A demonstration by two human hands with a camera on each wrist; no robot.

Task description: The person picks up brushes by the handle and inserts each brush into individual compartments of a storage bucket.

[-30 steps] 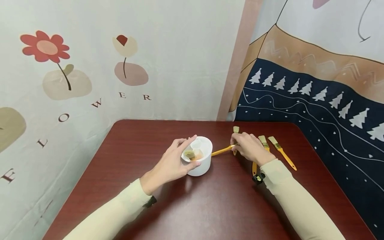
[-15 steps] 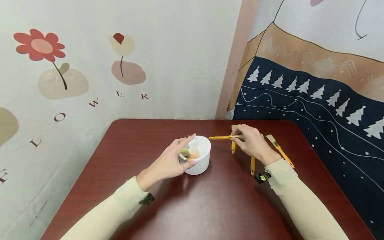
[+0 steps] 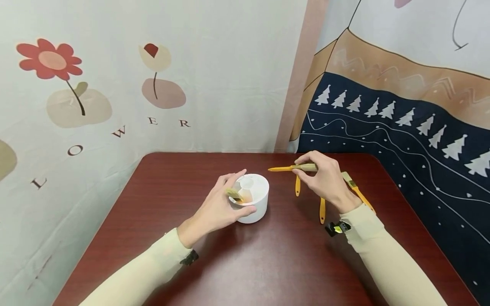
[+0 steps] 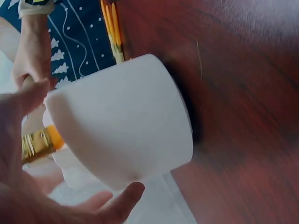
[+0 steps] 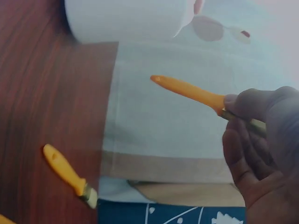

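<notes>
Pinching a raised brush (image 3: 282, 168) in right hand (image 3: 326, 178), left hand (image 3: 215, 206) gripped round white container (image 3: 259, 207).

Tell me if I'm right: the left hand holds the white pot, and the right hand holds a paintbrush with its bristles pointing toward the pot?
Not quite: in the head view, the paintbrush points its yellow handle toward the white pot, its bristles away. The left hand holds the pot, the right hand the paintbrush.

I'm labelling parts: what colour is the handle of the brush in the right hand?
The handle is orange-yellow, clearest in the right wrist view.
</notes>
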